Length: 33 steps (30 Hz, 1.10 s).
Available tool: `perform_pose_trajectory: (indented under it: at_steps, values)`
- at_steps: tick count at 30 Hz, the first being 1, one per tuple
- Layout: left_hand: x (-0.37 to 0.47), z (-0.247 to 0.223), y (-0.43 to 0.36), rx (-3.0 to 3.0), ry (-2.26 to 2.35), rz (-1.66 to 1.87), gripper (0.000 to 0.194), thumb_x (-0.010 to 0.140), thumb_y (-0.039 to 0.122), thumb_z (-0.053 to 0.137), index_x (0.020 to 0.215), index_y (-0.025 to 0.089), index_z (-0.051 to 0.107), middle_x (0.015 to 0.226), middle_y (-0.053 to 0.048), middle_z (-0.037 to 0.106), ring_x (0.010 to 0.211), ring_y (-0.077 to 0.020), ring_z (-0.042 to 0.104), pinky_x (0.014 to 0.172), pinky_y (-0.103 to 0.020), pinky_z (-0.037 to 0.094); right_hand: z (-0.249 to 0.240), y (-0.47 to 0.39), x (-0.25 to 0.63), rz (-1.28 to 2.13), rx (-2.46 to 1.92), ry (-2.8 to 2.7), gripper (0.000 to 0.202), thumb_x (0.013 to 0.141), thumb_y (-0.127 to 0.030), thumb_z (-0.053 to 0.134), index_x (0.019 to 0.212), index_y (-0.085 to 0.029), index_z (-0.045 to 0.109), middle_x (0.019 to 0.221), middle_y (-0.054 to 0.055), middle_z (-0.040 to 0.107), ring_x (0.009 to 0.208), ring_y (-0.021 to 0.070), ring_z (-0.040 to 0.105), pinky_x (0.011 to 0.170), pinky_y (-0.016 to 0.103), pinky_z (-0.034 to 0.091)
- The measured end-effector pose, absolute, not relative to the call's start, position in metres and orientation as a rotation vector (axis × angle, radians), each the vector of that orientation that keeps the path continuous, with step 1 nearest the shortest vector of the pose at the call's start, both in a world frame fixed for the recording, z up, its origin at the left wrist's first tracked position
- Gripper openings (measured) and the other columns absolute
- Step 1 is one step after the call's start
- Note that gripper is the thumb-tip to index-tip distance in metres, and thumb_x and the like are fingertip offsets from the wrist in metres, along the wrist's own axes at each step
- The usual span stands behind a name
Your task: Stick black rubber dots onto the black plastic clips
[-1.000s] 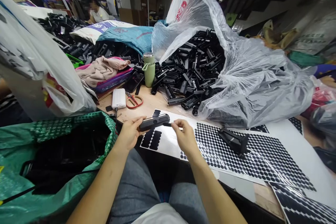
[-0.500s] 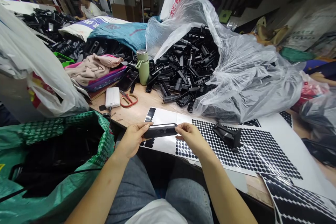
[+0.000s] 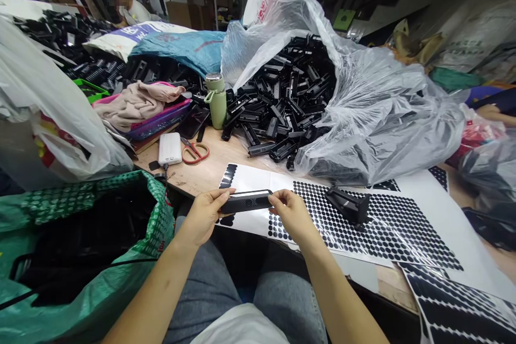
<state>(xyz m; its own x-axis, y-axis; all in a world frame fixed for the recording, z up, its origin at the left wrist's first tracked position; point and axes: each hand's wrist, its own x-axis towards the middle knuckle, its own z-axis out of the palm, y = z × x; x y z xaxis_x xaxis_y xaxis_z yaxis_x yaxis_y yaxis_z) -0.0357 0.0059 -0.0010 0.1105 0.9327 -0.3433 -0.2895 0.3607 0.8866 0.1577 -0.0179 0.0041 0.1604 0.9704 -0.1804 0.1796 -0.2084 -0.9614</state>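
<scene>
"Hands are both gripping, right? What's the left hand (image 3: 203,217) doing?"

"Yep, it's clamping the left end of a long black part (image 3: 246,202) between thumb and fingers. The right hand (image 3: 292,215) is pinching the other end with its fingertips. The part is hovering about level above the near edge of the table (image 3: 220,145), over the lap, with a pale strip showing along its top edge."

"And what's lying around it?"

"A white sheet with black oval patches (image 3: 252,176) is lying just behind the part. Off to the right, a sheet of black dots (image 3: 403,226) is spreading out, and a black bracket-like piece (image 3: 349,207) is resting on it."

"What about that mess at the back?"

"Lol, a heap of black parts (image 3: 282,105) is spilling from a big clear plastic bag (image 3: 391,107). A green bottle (image 3: 218,107) is standing upright beside the heap. Red-handled scissors (image 3: 197,157) are sitting right next to a white power-bank-looking block (image 3: 170,149). A beige cloth (image 3: 137,105) is draping over a purple basket (image 3: 161,118), and a green bag (image 3: 76,306) is gaping open at the left, holding dark stuff I can't make out. Some person (image 3: 139,12) is sitting way in the background."
</scene>
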Motion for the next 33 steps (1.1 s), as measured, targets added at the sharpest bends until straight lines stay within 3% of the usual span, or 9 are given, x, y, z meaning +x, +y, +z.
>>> perform_pose_trajectory:
  at_steps: [5, 10, 13, 16, 22, 30, 33]
  values:
    - [-0.035, -0.001, 0.005, 0.741, 1.088, 1.031, 0.031, 0.060, 0.030, 0.073, 0.086, 0.013, 0.070, 0.081, -0.007, 0.069, 0.068, -0.0172, 0.062, 0.058, -0.028, 0.051, 0.002, -0.021, 0.157, 0.989, -1.634, -1.231, 0.020, 0.076, -0.037, 0.052, 0.071, -0.018, 0.055, 0.071, 0.004, 0.060, 0.071, 0.0185, 0.057, 0.067, 0.033, 0.047]
    - [-0.029, 0.003, 0.002, 0.744, 1.075, 1.059, 0.034, 0.061, 0.032, 0.072, 0.088, 0.013, 0.069, 0.085, -0.008, 0.068, 0.076, -0.0197, 0.063, 0.062, -0.030, 0.052, 0.004, -0.025, 0.151, 0.865, -1.645, -1.290, 0.019, 0.079, -0.037, 0.049, 0.073, -0.019, 0.052, 0.073, 0.004, 0.060, 0.069, 0.0171, 0.056, 0.064, 0.029, 0.044]
    - [-0.024, 0.001, 0.002, 0.789, 1.032, 1.026, 0.037, 0.061, 0.030, 0.073, 0.094, 0.014, 0.067, 0.096, -0.009, 0.065, 0.087, -0.0214, 0.062, 0.070, -0.032, 0.053, -0.001, -0.022, 0.150, 0.807, -1.575, -1.277, 0.016, 0.080, -0.036, 0.048, 0.082, -0.020, 0.050, 0.079, 0.003, 0.060, 0.069, 0.0154, 0.056, 0.062, 0.027, 0.043]
    - [-0.021, -0.005, 0.005, 0.793, 1.055, 1.024, 0.038, 0.059, 0.027, 0.075, 0.093, 0.013, 0.066, 0.095, -0.008, 0.065, 0.086, -0.0208, 0.062, 0.072, -0.033, 0.054, -0.017, -0.013, 0.159, 0.710, -1.683, -1.384, 0.015, 0.082, -0.031, 0.045, 0.091, -0.019, 0.049, 0.086, 0.004, 0.059, 0.077, 0.0159, 0.056, 0.068, 0.028, 0.043]
    - [-0.023, -0.011, 0.010, 0.755, 1.143, 1.020, 0.033, 0.060, 0.027, 0.073, 0.089, 0.012, 0.065, 0.094, -0.010, 0.064, 0.085, -0.0216, 0.063, 0.070, -0.035, 0.054, -0.050, -0.005, 0.175, 0.688, -1.942, -1.701, 0.008, 0.074, -0.014, 0.051, 0.067, -0.017, 0.053, 0.076, 0.006, 0.056, 0.070, 0.0172, 0.052, 0.067, 0.029, 0.038]
    - [-0.013, -0.009, 0.008, 0.666, 1.109, 0.959, 0.023, 0.063, 0.022, 0.070, 0.084, 0.014, 0.065, 0.090, -0.008, 0.064, 0.085, -0.0209, 0.061, 0.072, -0.038, 0.053, -0.007, -0.015, 0.159, 0.882, -1.673, -1.552, 0.016, 0.081, -0.030, 0.044, 0.071, -0.020, 0.051, 0.072, 0.001, 0.056, 0.066, 0.0153, 0.051, 0.062, 0.027, 0.039]
    - [-0.007, -0.009, 0.005, 0.659, 1.068, 0.956, 0.023, 0.064, 0.022, 0.069, 0.086, 0.014, 0.064, 0.090, -0.008, 0.064, 0.084, -0.0201, 0.062, 0.071, -0.037, 0.053, 0.001, -0.015, 0.141, 0.830, -1.578, -1.511, 0.011, 0.080, -0.024, 0.045, 0.069, -0.020, 0.049, 0.080, 0.002, 0.053, 0.073, 0.0153, 0.051, 0.068, 0.028, 0.040]
